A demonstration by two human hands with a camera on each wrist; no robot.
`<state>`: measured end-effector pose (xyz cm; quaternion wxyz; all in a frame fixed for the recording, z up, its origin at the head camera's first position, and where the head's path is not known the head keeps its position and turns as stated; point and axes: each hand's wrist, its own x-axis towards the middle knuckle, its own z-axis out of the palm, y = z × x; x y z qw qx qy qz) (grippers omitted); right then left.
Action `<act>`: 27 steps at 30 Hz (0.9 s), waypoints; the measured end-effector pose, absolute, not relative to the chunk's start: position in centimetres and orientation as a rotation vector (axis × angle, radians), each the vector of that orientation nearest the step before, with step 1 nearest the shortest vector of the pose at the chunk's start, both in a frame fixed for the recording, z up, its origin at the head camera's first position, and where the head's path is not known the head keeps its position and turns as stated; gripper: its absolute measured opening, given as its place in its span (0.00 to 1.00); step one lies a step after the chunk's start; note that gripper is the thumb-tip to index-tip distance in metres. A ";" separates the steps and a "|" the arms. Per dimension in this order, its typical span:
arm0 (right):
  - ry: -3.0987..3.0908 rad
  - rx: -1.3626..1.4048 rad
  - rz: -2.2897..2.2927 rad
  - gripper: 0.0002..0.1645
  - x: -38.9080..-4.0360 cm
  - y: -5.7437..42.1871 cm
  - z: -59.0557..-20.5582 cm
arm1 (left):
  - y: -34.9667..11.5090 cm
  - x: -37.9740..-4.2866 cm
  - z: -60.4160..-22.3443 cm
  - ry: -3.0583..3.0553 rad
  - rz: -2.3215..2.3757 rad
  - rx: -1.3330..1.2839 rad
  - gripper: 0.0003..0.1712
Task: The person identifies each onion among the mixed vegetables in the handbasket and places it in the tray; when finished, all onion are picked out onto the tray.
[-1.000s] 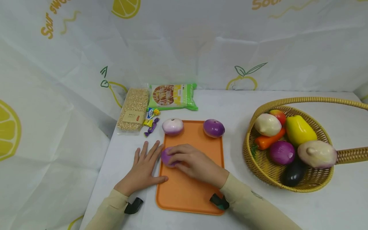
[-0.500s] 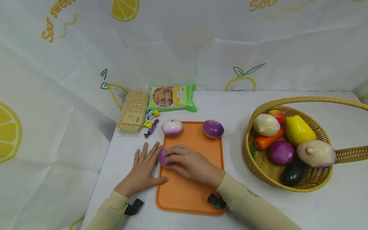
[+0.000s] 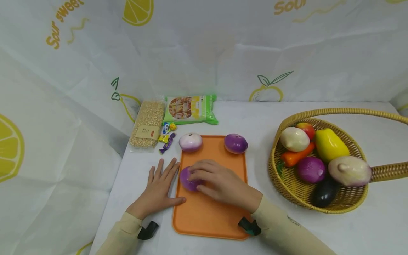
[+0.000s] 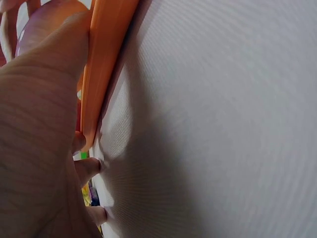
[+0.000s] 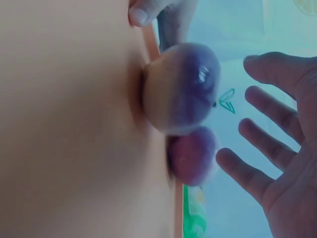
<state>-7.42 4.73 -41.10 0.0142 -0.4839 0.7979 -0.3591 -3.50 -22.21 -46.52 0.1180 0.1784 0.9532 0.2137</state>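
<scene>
A smooth purple onion [image 3: 188,179], pale on its lower side, sits near the left edge of the orange tray [image 3: 207,219]. My right hand [image 3: 220,182] is over its right side. In the right wrist view the fingers [image 5: 270,106] are spread and stand apart from the onion [image 5: 185,89]. My left hand [image 3: 159,191] lies flat with spread fingers along the tray's left edge, its thumb reaching over the rim. A white-and-purple onion [image 3: 190,142] is at the tray's far left corner, and a darker purple one [image 3: 236,143] at the far right corner.
A wicker basket [image 3: 287,193] with a tall handle stands to the right, holding several vegetables, among them a yellow pepper [image 3: 331,143]. Behind the tray lie a bag of grains [image 3: 148,122], a green packet [image 3: 191,109] and small wrapped candies [image 3: 167,138].
My right hand shifted slightly left with the onion, then back right. Its fingers have let go of the onion, which now sits a little right of before. The left hand stayed in place.
</scene>
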 end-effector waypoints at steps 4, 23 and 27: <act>2.503 -1.509 -1.135 0.21 -6.7 6.4 -40.9 | -22.2 -3.5 -46.6 2.785 0.615 0.499 0.68; 3.295 -0.904 -1.107 0.31 -3.6 22.0 -33.9 | -22.2 -3.6 -46.7 2.774 0.606 0.493 0.68; 3.415 -0.325 -0.813 0.19 -3.0 25.8 -34.2 | -22.3 -3.6 -46.8 2.770 0.602 0.488 0.69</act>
